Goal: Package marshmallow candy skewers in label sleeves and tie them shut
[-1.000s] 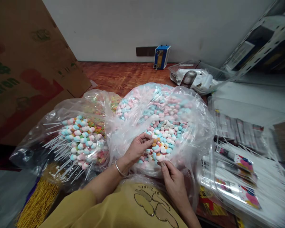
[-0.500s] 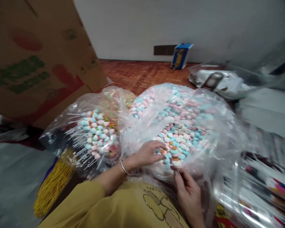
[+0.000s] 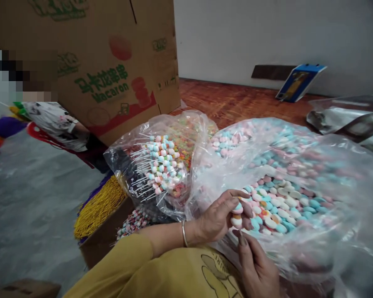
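Between the thumb and fingers of my left hand (image 3: 216, 217) is a short stack of round candies (image 3: 236, 216), blue, pink and white with an orange layer. My right hand (image 3: 257, 260) is just below it, thumb and forefinger pinched together; whatever they grip is too small to make out. Beyond both hands, a large clear plastic bag (image 3: 357, 207) lies open, full of loose pink, blue and white candies (image 3: 286, 203). To the left, stacked candies on white sticks (image 3: 163, 163) lie in a heap on another clear bag (image 3: 121, 153) holding orange and green candies.
A big cardboard carton (image 3: 136, 49) stands at the back left. Gold strands (image 3: 101, 211) fill a box beside my left arm. A blue box (image 3: 300, 82) leans near the wall. At far left, a person (image 3: 54, 120) sits on a red chair.
My view has swung left, bringing a seated person into sight. My left hand, earlier spread over the loose candies with fingers apart, now holds a candy stack; my right hand stays close, pinched.
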Tool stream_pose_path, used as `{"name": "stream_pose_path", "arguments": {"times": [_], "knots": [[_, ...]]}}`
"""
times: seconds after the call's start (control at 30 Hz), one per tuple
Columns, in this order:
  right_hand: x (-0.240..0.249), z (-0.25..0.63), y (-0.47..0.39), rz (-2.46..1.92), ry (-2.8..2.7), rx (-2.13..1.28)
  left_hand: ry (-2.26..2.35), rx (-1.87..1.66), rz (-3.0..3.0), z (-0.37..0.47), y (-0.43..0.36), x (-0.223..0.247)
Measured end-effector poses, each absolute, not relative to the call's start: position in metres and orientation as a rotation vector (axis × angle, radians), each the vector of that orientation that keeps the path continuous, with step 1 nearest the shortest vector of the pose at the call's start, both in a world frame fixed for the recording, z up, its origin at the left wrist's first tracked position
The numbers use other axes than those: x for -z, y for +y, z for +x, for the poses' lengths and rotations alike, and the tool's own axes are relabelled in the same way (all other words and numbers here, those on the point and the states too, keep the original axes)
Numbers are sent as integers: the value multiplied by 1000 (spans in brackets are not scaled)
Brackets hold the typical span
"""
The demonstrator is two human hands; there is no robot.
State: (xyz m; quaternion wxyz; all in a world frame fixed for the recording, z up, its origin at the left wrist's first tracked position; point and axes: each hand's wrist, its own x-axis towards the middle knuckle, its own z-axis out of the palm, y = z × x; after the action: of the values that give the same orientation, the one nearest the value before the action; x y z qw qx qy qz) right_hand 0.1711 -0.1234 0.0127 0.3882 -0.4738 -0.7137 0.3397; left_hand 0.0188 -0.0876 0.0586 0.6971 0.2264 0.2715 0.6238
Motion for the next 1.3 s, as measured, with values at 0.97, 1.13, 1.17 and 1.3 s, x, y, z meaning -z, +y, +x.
{"name": "stream_pose_path", "arguments": {"times": [0.97, 1.13, 1.17, 1.3], "knots": [[-25, 121, -95, -1202, -1696, -913, 2098, -110, 2305, -222, 17, -68], [-25, 128, -97, -1217, -1670, -944, 2082, 33, 2337, -215, 31, -58], [-26, 130, -98, -1222, -1669, -948, 2076, 46, 2346, -214, 29, -58], [-26, 134, -101, -1179, -1675, -922, 2072, 77, 2368, -213, 19, -60]]}}
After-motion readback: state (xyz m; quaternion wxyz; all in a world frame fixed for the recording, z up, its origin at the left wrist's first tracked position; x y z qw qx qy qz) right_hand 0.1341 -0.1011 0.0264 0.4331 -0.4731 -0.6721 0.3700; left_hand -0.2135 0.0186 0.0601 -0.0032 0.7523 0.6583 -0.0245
